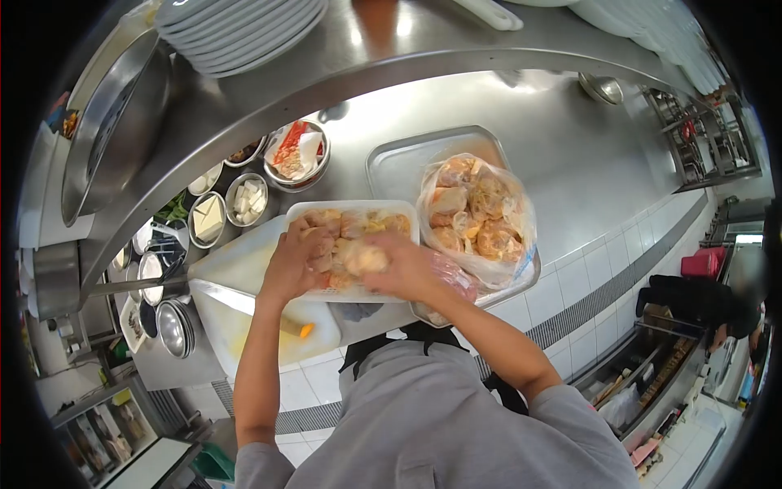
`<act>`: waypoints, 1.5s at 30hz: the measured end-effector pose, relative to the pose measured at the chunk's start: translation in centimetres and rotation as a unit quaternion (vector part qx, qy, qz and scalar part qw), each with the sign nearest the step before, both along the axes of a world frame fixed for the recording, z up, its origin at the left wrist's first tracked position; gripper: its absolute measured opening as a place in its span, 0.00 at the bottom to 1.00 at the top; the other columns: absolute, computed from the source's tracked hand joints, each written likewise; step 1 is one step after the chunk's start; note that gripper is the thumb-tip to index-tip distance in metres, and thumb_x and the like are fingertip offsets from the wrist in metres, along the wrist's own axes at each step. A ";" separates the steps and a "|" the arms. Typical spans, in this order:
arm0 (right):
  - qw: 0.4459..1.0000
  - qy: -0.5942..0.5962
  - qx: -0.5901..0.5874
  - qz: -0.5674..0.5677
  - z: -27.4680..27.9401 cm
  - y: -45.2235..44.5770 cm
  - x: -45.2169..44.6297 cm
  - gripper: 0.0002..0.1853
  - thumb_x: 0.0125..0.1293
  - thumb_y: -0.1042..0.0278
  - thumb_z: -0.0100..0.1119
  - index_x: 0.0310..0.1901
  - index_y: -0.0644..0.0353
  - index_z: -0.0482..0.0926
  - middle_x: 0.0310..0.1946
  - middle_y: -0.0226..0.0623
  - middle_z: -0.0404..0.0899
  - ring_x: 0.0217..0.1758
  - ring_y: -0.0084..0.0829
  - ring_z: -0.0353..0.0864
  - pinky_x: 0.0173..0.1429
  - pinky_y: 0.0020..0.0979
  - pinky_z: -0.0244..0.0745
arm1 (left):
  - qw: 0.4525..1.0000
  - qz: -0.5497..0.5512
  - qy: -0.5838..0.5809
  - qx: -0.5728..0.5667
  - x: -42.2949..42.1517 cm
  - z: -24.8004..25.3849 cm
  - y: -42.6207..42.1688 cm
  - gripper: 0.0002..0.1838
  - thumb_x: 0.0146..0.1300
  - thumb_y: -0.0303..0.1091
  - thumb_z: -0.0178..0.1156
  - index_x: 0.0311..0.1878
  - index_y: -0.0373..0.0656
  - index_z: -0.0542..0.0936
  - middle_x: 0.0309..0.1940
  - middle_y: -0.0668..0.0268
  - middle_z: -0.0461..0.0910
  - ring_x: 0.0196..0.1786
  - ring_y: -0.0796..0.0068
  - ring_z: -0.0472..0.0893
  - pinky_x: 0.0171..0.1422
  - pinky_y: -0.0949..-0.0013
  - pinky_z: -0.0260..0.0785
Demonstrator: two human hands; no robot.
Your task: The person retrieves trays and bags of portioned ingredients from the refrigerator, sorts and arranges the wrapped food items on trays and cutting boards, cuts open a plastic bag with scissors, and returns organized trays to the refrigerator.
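Note:
A white plastic tub (414, 218) filled with orange-yellow portions of raw meat (330, 218) stands in front of me, its left side over a cutting board. My right hand (405, 265) is closed around a pale portion of meat (366, 260) above the tub, both blurred by motion. Over the tub's left side is my left hand (291, 265), fingers apart and bent against the meat there; their tips are partly hidden. Right of the tub, a clear plastic bag (521, 200) holds more portions on a metal tray (391, 156). A second bag of pinkish meat (450, 277) lies beside it.
A knife (224, 296) and an orange piece (306, 330) lie on the cutting boards (220, 330). Steel bowls of white cubes (247, 201) and yellow slabs (208, 218) stand at left. An overhead shelf (391, 49) carries stacked plates (240, 37). A person in dark clothing (692, 306) is at right.

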State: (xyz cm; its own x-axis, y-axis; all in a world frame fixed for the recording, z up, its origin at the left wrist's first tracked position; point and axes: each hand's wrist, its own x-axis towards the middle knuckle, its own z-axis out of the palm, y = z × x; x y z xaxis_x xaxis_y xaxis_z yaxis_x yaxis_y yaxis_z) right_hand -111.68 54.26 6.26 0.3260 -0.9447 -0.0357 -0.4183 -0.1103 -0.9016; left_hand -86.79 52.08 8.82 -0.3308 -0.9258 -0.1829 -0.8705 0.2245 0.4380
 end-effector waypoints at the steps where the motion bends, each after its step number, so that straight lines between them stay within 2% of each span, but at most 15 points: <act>1: 1.000 0.000 0.002 0.005 0.0 -0.4 -0.6 0.29 0.52 0.58 0.70 0.56 0.57 0.76 0.54 0.52 0.78 0.54 0.42 0.81 0.56 0.41 0.77 | 1.000 -0.003 0.010 -0.004 0.4 -0.3 -0.1 0.37 0.40 0.29 0.71 0.60 0.54 0.75 0.60 0.56 0.67 0.59 0.48 0.72 0.61 0.54 0.72; 3: 0.990 -0.073 -0.027 -0.121 -0.2 -2.6 -1.9 0.26 0.55 0.58 0.69 0.52 0.64 0.76 0.40 0.48 0.83 0.42 0.37 0.85 0.47 0.36 0.80 | 1.000 -0.002 0.018 -0.005 1.0 -0.4 -0.2 0.34 0.39 0.29 0.72 0.56 0.51 0.77 0.56 0.57 0.68 0.55 0.50 0.75 0.59 0.54 0.72; 5: 0.976 -0.064 0.033 -0.207 0.9 -5.4 -3.3 0.29 0.54 0.55 0.71 0.51 0.66 0.75 0.37 0.52 0.84 0.44 0.44 0.85 0.48 0.38 0.78 | 0.999 0.002 0.047 0.006 0.9 0.0 -0.3 0.30 0.38 0.27 0.72 0.50 0.44 0.78 0.48 0.58 0.69 0.49 0.53 0.76 0.52 0.59 0.74; 9: 0.966 0.000 0.025 -0.256 -1.4 -12.3 -3.7 0.30 0.54 0.48 0.70 0.47 0.66 0.74 0.37 0.55 0.83 0.45 0.47 0.85 0.49 0.41 0.78 | 0.996 -0.035 0.084 0.004 1.1 1.0 -2.0 0.28 0.39 0.27 0.71 0.50 0.44 0.79 0.44 0.58 0.72 0.50 0.55 0.78 0.54 0.58 0.73; 13: 0.957 0.063 0.015 -0.284 -5.7 -16.8 -2.5 0.31 0.54 0.44 0.69 0.45 0.65 0.74 0.38 0.55 0.83 0.45 0.52 0.84 0.50 0.44 0.77 | 0.945 0.069 0.294 -0.126 -2.0 2.1 -6.0 0.22 0.48 0.29 0.71 0.49 0.38 0.79 0.44 0.61 0.77 0.51 0.67 0.79 0.55 0.68 0.71; 17: 0.942 0.056 0.037 -0.328 -8.1 -18.5 -2.2 0.30 0.53 0.46 0.70 0.45 0.64 0.73 0.37 0.56 0.83 0.45 0.53 0.83 0.49 0.44 0.77 | 0.903 0.197 0.381 0.004 -8.6 -0.3 -12.3 0.27 0.50 0.36 0.72 0.52 0.35 0.78 0.44 0.55 0.82 0.40 0.67 0.84 0.44 0.64 0.77; 22: 0.945 0.091 0.009 -0.313 -9.8 -19.1 -2.9 0.26 0.55 0.53 0.70 0.46 0.64 0.72 0.37 0.58 0.82 0.45 0.56 0.83 0.50 0.47 0.76 | 0.923 0.228 0.305 0.057 -11.2 -7.4 -15.9 0.26 0.53 0.42 0.68 0.51 0.36 0.78 0.34 0.52 0.84 0.36 0.63 0.85 0.38 0.63 0.79; 24: 0.949 0.086 -0.018 -0.302 -10.0 -18.8 -2.6 0.24 0.56 0.55 0.69 0.46 0.64 0.72 0.37 0.58 0.82 0.44 0.57 0.83 0.49 0.48 0.76 | 0.946 0.220 0.231 0.053 -11.1 -7.7 -15.9 0.24 0.56 0.43 0.66 0.50 0.36 0.78 0.34 0.49 0.84 0.39 0.58 0.85 0.44 0.60 0.78; 26: 0.951 0.082 -0.044 -0.295 -9.9 -18.1 -2.2 0.22 0.57 0.57 0.68 0.45 0.64 0.72 0.37 0.57 0.82 0.43 0.57 0.83 0.49 0.49 0.76 | 0.991 0.094 -0.026 -0.090 -10.5 -8.9 -16.2 0.25 0.61 0.48 0.63 0.54 0.37 0.77 0.36 0.47 0.84 0.41 0.52 0.84 0.47 0.55 0.77; 29: 0.967 0.069 -0.036 -0.243 -11.2 -18.0 -2.4 0.22 0.60 0.59 0.64 0.50 0.64 0.73 0.47 0.61 0.80 0.52 0.57 0.80 0.56 0.48 0.75 | 0.993 0.005 -0.115 -0.034 -10.2 -7.1 -15.6 0.26 0.60 0.45 0.64 0.56 0.38 0.77 0.45 0.47 0.82 0.51 0.48 0.81 0.59 0.53 0.72; 31: 0.955 0.120 -0.192 -0.193 -13.9 -18.6 -2.4 0.25 0.63 0.57 0.62 0.56 0.64 0.74 0.53 0.60 0.78 0.63 0.53 0.74 0.64 0.46 0.70 | 0.996 0.023 -0.072 -0.047 -10.0 -7.2 -14.9 0.27 0.59 0.46 0.65 0.58 0.39 0.76 0.49 0.48 0.80 0.52 0.48 0.80 0.60 0.53 0.71; 35: 0.952 0.230 -0.189 -0.066 -7.9 -16.0 -5.2 0.28 0.66 0.60 0.58 0.66 0.59 0.69 0.66 0.57 0.67 0.70 0.50 0.67 0.70 0.44 0.65 | 0.992 0.025 0.071 -0.097 -9.2 -3.8 -12.8 0.34 0.55 0.48 0.68 0.63 0.41 0.73 0.58 0.47 0.75 0.59 0.46 0.76 0.64 0.54 0.69; 38: 0.970 0.133 -0.179 -0.102 -5.2 -13.1 -7.4 0.26 0.66 0.60 0.59 0.64 0.59 0.73 0.64 0.51 0.71 0.68 0.47 0.71 0.67 0.43 0.69 | 0.980 -0.189 0.058 -0.020 -9.1 -1.8 -7.9 0.40 0.50 0.49 0.73 0.65 0.48 0.71 0.63 0.52 0.70 0.65 0.44 0.70 0.68 0.48 0.65; 42: 0.990 0.095 0.049 -0.089 -0.7 -5.6 -8.7 0.22 0.65 0.60 0.62 0.58 0.62 0.78 0.52 0.49 0.81 0.49 0.44 0.84 0.54 0.38 0.78 | 0.947 -0.284 -0.150 -0.001 -10.0 0.5 -2.1 0.47 0.41 0.47 0.77 0.68 0.58 0.69 0.71 0.54 0.60 0.71 0.43 0.63 0.71 0.39 0.58; 45: 0.993 0.062 -0.021 -0.101 -2.6 0.1 -8.5 0.23 0.62 0.62 0.65 0.56 0.63 0.77 0.48 0.48 0.81 0.46 0.45 0.83 0.52 0.37 0.78 | 0.936 -0.294 -0.190 -0.025 -9.6 0.2 -1.3 0.50 0.38 0.46 0.79 0.70 0.62 0.67 0.76 0.51 0.50 0.74 0.39 0.58 0.68 0.28 0.56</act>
State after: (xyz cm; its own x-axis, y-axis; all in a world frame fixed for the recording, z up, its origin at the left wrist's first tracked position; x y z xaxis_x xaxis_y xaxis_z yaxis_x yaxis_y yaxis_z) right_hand -120.19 54.35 3.67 0.1256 -0.9918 -0.0229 -0.5430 -0.0494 -0.8383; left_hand -96.41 50.76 8.99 -0.7051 -0.6150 -0.3530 -0.6816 0.7251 0.0980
